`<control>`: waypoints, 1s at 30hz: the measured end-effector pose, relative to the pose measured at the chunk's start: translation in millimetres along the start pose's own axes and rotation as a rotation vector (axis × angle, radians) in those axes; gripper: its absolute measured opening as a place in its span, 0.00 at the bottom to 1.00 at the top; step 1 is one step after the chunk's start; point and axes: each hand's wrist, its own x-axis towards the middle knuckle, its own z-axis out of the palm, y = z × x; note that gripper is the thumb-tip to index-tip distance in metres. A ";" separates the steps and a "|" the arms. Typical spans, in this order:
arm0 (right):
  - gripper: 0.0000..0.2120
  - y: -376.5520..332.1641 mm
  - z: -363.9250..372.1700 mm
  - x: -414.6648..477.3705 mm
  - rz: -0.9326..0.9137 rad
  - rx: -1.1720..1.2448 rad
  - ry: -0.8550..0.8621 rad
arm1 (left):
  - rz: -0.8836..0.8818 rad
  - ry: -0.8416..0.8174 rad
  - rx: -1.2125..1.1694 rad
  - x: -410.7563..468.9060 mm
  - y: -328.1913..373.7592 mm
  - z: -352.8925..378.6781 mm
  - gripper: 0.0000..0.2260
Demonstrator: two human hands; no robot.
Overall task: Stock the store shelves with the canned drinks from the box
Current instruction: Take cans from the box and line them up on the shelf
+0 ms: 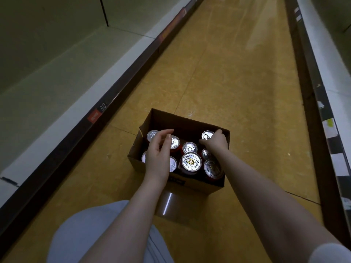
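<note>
Right hand round corner can beside box wall

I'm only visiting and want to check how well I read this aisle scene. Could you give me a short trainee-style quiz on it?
1. True or false: the box is sealed shut.
2. Which hand grips a can? A) left hand B) right hand C) both
3. Fill the gap: the cans in the box stand ____, tops facing up.

Key:
1. False. It is open at the top and stands on the floor.
2. B. Its fingers curl round the can in the far right corner; the left hand is open above the cans.
3. upright
</note>
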 end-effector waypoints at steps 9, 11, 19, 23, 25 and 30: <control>0.32 3.5 6.4 7.9 0.021 0.054 0.007 | -0.029 0.019 0.002 0.3 -11.9 -17.0 0.09; 0.31 3.3 5.1 6.9 0.018 0.073 0.013 | -0.030 0.036 0.002 0.7 -14.5 -19.4 0.10; 0.31 -6.4 -13.8 -17.0 -0.094 0.184 0.104 | -0.037 0.024 0.020 -0.8 -12.0 -13.1 0.09; 0.31 -15.6 -27.6 -43.4 -0.238 0.306 0.225 | -0.009 -0.007 0.043 -0.7 -8.9 -7.3 0.10; 0.33 -20.3 -34.3 -62.0 -0.311 0.438 0.249 | -0.002 -0.020 0.031 -0.2 -7.3 -5.0 0.11; 0.27 -28.6 -38.9 -106.9 -0.425 0.839 0.183 | 0.056 0.043 -0.046 -4.0 6.8 3.0 0.11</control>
